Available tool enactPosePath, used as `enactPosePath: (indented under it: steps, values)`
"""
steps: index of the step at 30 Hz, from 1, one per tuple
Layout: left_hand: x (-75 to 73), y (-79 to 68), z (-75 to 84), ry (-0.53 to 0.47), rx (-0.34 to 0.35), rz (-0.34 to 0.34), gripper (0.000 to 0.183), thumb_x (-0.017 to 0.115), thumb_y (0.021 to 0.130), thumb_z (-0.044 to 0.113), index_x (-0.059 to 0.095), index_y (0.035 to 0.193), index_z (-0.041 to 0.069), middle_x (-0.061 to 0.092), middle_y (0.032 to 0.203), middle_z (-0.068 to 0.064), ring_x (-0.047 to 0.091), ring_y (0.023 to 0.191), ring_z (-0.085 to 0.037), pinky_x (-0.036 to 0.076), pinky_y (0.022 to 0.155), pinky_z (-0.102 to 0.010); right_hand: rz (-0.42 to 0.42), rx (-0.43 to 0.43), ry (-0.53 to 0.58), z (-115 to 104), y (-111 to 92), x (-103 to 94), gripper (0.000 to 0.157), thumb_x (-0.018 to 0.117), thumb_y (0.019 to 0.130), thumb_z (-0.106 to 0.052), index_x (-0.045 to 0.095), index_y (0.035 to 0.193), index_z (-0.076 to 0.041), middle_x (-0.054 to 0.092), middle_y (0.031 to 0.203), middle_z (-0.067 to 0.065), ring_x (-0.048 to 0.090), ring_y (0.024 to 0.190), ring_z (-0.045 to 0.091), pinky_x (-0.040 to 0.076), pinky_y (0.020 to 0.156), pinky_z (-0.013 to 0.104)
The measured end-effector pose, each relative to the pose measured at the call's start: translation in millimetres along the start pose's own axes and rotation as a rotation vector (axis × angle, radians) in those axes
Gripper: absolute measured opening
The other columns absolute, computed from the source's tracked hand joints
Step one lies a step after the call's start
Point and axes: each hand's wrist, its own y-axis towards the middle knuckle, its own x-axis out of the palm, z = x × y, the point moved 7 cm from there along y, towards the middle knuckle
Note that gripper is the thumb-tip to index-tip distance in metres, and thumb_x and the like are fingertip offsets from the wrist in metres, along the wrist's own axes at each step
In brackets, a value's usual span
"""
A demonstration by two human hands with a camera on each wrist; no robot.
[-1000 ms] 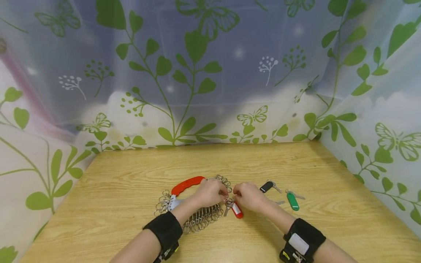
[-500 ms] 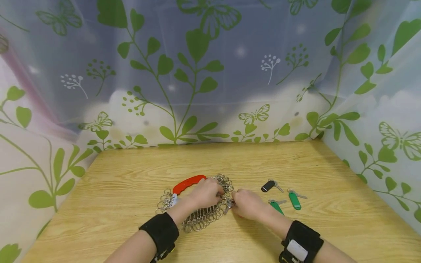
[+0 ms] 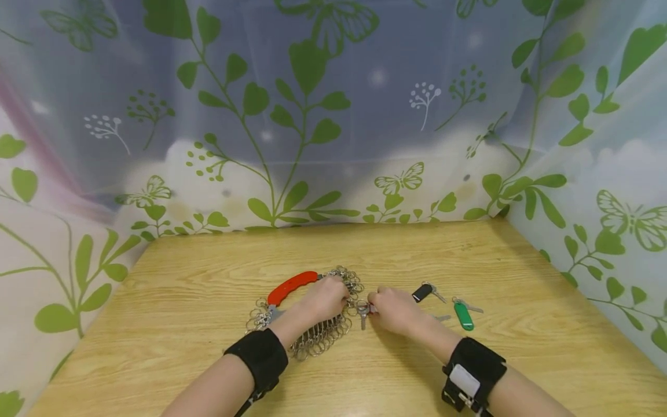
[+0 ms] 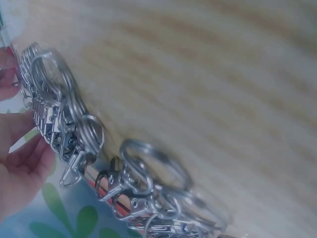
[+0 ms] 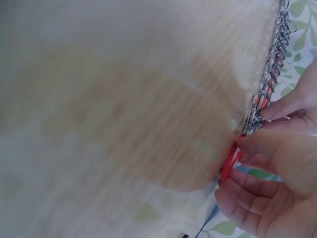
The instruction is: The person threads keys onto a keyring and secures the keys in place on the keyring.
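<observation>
A large key ring holder with a red handle (image 3: pixel 292 288) lies on the table, its metal frame hung with many clips and split rings (image 3: pixel 320 337). My left hand (image 3: pixel 324 296) reaches over the holder and pinches one of its clips at the right side; its fingertips are partly hidden in the head view. My right hand (image 3: pixel 395 311) pinches a red key tag (image 5: pixel 231 159) between thumb and fingers. From that tag a small silver key (image 3: pixel 363 320) points toward me, beside the holder's rings. In the left wrist view, clips (image 4: pixel 64 124) run along my left fingers.
Right of my right hand lie a black key tag (image 3: pixel 422 292) and a green key tag (image 3: pixel 463 316), each with a key. Another key (image 3: pixel 443 318) shows from behind my right wrist. Patterned cloth (image 3: pixel 333 116) surrounds the wooden table (image 3: pixel 219 255).
The red tag, in plain view a second ago, is now mostly covered by my right fingers. My left hand has drawn slightly left over the rings, and the key has turned to point toward me.
</observation>
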Motion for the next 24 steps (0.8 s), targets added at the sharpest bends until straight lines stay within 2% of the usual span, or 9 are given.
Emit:
enactPosePath:
  steps: [7,12,15,18,21,24]
  values:
    - [2.4,7.3,-11.6,0.016,-0.091,-0.025,0.016,0.057,0.081,0.007,0.062,0.067,0.014,0.045,0.071,-0.001,0.047,0.065,-0.014,0.038,0.051,-0.024,-0.017,0.003,-0.010,10,10,2.4,0.015,0.065,0.078,-0.016,0.060,0.091,-0.012,0.045,0.071,0.004,0.047,0.064,0.019,0.042,0.045,0.036]
    - [2.1,7.6,-13.7,0.017,-0.105,-0.012,0.011,0.058,0.081,0.009,0.064,0.072,0.013,0.046,0.072,-0.001,0.049,0.068,-0.015,0.040,0.054,-0.025,-0.001,0.000,0.000,15,13,4.2,0.014,0.064,0.079,-0.014,0.061,0.093,-0.013,0.045,0.073,0.004,0.046,0.065,0.019,0.043,0.046,0.036]
    - [0.1,5.2,-11.8,0.041,-0.075,0.001,0.006,0.060,0.081,0.013,0.066,0.083,0.012,0.050,0.077,-0.001,0.051,0.073,-0.016,0.044,0.060,-0.028,-0.003,-0.002,-0.005,16,14,6.2,0.016,0.064,0.079,-0.015,0.061,0.094,-0.014,0.046,0.074,0.003,0.046,0.065,0.018,0.044,0.047,0.036]
    - [-4.1,2.3,-7.4,0.064,-0.016,0.028,0.010,0.062,0.081,0.016,0.065,0.089,0.012,0.053,0.080,-0.001,0.051,0.076,-0.015,0.045,0.065,-0.028,-0.023,0.000,0.000,16,13,6.7,0.021,0.065,0.079,-0.017,0.060,0.099,-0.013,0.046,0.076,0.004,0.046,0.067,0.019,0.044,0.050,0.036]
    - [-9.8,-0.4,-0.1,0.040,0.053,0.044,0.005,0.060,0.082,0.014,0.065,0.084,0.014,0.052,0.076,0.002,0.049,0.071,-0.013,0.043,0.061,-0.025,-0.059,0.016,0.005,18,11,5.4,0.029,0.065,0.078,-0.019,0.058,0.105,-0.012,0.047,0.079,0.005,0.047,0.071,0.019,0.045,0.053,0.037]
    - [-13.3,-1.4,8.2,-0.015,0.104,0.019,0.011,0.057,0.081,0.009,0.061,0.073,0.016,0.048,0.068,0.005,0.044,0.063,-0.009,0.037,0.057,-0.022,-0.090,0.041,0.019,21,9,1.9,0.032,0.064,0.079,-0.018,0.056,0.109,-0.010,0.049,0.084,0.006,0.048,0.074,0.020,0.045,0.057,0.037]
